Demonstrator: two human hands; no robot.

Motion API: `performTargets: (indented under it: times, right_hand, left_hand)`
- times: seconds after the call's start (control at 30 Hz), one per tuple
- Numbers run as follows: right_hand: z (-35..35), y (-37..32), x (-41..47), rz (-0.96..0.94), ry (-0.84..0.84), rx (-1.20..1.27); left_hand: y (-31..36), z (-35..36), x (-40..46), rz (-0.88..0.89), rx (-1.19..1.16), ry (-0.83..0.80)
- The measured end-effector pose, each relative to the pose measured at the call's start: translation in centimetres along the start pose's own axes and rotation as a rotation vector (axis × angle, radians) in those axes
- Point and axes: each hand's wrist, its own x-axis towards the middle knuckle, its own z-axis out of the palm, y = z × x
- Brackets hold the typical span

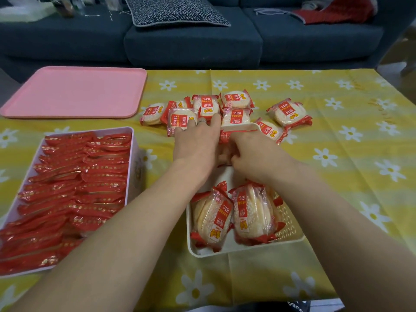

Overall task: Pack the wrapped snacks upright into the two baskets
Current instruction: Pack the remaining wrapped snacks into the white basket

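On my left, the pink basket sits packed with red snacks. Left hand reaches over the white basket's far end, fingers spread across a loose snack. Right hand curls inside; I can't tell its grip. Two snacks stand upright nearer me.

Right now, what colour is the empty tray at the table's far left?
Pink tray, plain; head view shows it.
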Motion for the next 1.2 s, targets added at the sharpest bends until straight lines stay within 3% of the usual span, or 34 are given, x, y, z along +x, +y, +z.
performTargets:
  times: [0.13,0.23,0.43,0.53,0.67,0.83,1.0,1.1,1.2]
  right_hand:
    - [0.5,0.0,-0.1,0.048,-0.06,-0.043]
    - [-0.5,-0.4,-0.3,0.059,-0.127,0.044]
    - [-2.8,-2.1,-2.4,-0.006,-0.442,0.264]
    - [-2.5,-2.6,-3.0,-0.039,-0.541,0.175]
    - [-1.4,-2.7,-3.1,-0.062,-0.537,0.175]
    - [-3.8,-0.8,-2.8,-0.045,-0.49,0.425]
    - [-4.9,1.3,-2.6,0.056,-0.297,0.711]
    - [-4.3,1.0,-2.3,0.183,-0.166,0.91]
    - [-3.2,0.3,-1.7,0.214,-0.131,0.683]
  left_hand:
    - [-0.9,0.0,-0.1,0.048,-0.017,-0.035]
    - [-2.2,-1.7,-1.1,0.082,-0.172,-0.144]
    - [-3.9,-4.9,-3.6,0.057,-0.274,-0.042]
    - [-4.3,-5.4,-4.4,0.095,-0.277,-0.008]
    - [-5.1,-5.5,-4.9,0.18,-0.399,0.001]
    - [-4.8,-6.0,-5.3,0.173,-0.602,-0.077]
    - [-5.1,-7.4,-5.6,0.14,-0.8,-0.223]
    - [-5.2,-7.7,-5.6,0.137,-0.766,-0.198]
    - [-5.2,-7.2,-5.3,0.106,-0.755,-0.079]
